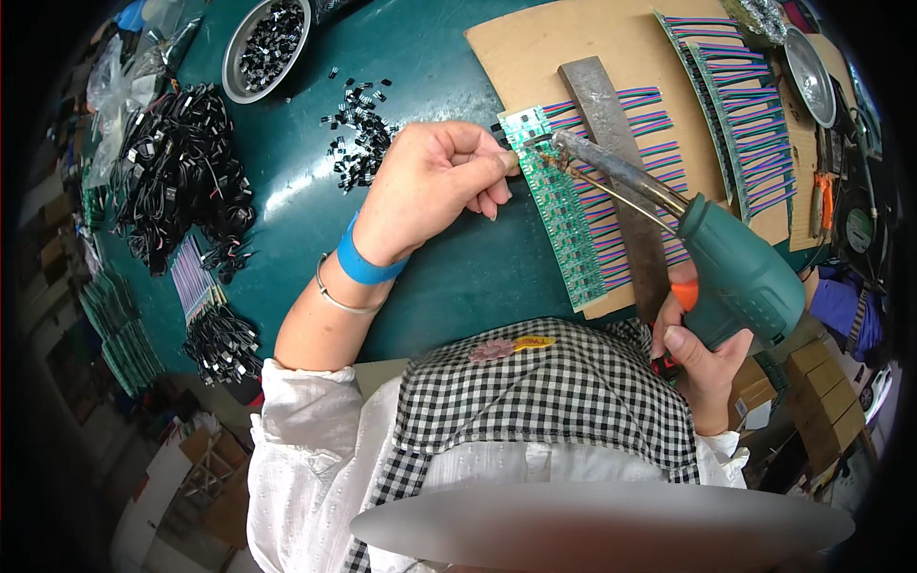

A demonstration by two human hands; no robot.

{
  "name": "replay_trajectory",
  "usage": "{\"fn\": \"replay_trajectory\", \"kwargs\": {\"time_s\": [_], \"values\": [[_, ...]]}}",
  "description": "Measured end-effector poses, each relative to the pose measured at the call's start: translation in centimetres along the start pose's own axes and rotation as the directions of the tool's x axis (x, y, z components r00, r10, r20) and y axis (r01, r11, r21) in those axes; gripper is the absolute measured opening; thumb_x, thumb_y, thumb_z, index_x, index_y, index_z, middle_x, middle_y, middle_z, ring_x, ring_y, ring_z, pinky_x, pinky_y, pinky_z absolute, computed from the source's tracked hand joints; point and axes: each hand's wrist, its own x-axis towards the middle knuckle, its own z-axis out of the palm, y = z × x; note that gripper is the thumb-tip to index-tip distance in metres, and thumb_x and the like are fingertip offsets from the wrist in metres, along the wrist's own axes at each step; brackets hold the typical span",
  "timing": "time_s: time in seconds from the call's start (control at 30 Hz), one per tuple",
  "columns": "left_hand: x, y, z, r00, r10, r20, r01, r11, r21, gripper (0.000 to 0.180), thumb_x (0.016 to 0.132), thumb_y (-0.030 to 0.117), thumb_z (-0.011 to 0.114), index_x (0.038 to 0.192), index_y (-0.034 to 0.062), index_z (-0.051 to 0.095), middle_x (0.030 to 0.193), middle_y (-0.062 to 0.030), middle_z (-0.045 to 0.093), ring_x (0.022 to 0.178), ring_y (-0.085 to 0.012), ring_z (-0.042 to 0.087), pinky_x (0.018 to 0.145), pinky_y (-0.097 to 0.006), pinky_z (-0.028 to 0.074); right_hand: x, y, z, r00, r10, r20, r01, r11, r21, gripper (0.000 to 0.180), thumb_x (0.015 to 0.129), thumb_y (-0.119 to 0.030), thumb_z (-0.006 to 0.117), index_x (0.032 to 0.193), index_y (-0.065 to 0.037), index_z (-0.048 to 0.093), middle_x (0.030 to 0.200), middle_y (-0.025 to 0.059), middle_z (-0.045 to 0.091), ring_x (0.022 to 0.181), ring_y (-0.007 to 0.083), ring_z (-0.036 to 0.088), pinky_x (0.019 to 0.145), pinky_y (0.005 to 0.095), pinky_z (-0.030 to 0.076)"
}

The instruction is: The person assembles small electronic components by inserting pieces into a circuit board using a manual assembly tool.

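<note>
My right hand (pixel 705 368) grips a green soldering gun (pixel 743 272) with an orange trigger. The gun's metal tip reaches the upper part of a green circuit board panel (pixel 565 234). At that panel's left edge, close to the tip, my left hand (pixel 435 181) pinches with thumb and forefinger; whatever is between them is too small and covered to name. A dark metal bar (pixel 611 134) lies across the rows of coloured wires (pixel 669 172) coming from the panel's right side. Cardboard (pixel 516 57) lies beneath the panel and wires.
Small black connectors (pixel 358 143) lie loose left of my left hand, with more in a metal bowl (pixel 246 81) behind. Bundled black cables (pixel 181 172) fill the left side. Further wired panels (pixel 721 124) stand at right, near a metal dish (pixel 809 76) and orange-handled pliers (pixel 821 202).
</note>
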Motion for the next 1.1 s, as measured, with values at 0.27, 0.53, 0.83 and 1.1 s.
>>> {"fn": "replay_trajectory", "kwargs": {"time_s": [0.27, 0.53, 0.83, 1.1], "values": [[0.2, -0.3, -0.2, 1.0, 0.006, 0.012, -0.006, 1.0, -0.022, 0.014, 0.087, 0.01, 0.058, 0.08, -0.0008, 0.063, 0.065, -0.0046, 0.063, 0.054, -0.0076, 0.057, 0.051, -0.018, 0.045, 0.4, 0.1, 0.0, 0.999, -0.011, 0.031, 0.012, 1.0, -0.011, 0.052, 0.072, 0.008, 0.063, 0.12, 0.006, 0.041, 0.112, 0.0203, 0.05, 0.062, 0.0169, 0.053, 0.052, 0.0264, 0.048], [0.3, -0.5, -0.3, 1.0, -0.002, 0.016, 0.002, 0.999, -0.032, 0.015, 0.085, 0.01, 0.06, 0.08, -0.0035, 0.063, 0.066, -0.0063, 0.063, 0.056, -0.0089, 0.059, 0.052, -0.02, 0.048, 0.8, -0.1, 1.8, 0.989, -0.015, -0.15, 0.012, 1.0, -0.025, 0.044, 0.071, -0.009, 0.07, 0.103, 0.007, 0.044, 0.06, 0.0079, 0.047, 0.047, 0.0137, 0.047, 0.043, 0.0224, 0.039], [0.4, -0.6, -0.4, 1.0, -0.002, 0.009, 0.002, 0.999, -0.046, 0.014, 0.084, 0.009, 0.059, 0.082, -0.0046, 0.063, 0.066, -0.007, 0.063, 0.056, -0.0095, 0.059, 0.052, -0.021, 0.049, 0.8, -0.3, 2.1, 0.987, 0.011, -0.161, -0.022, 0.997, -0.069, 0.041, 0.072, -0.006, 0.068, 0.103, 0.007, 0.045, 0.069, 0.0096, 0.049, 0.05, 0.0136, 0.049, 0.044, 0.0227, 0.041], [0.5, -0.5, -0.4, 1.0, -0.012, 0.015, 0.013, 0.999, -0.037, 0.014, 0.085, 0.008, 0.059, 0.081, -0.0047, 0.063, 0.066, -0.0071, 0.063, 0.056, -0.0095, 0.059, 0.053, -0.02, 0.049, 0.6, -0.3, 1.9, 0.989, -0.005, -0.148, -0.01, 0.995, -0.1, 0.037, 0.072, -0.004, 0.068, 0.101, 0.007, 0.046, 0.073, 0.0103, 0.049, 0.052, 0.0137, 0.05, 0.045, 0.0229, 0.042]]}}
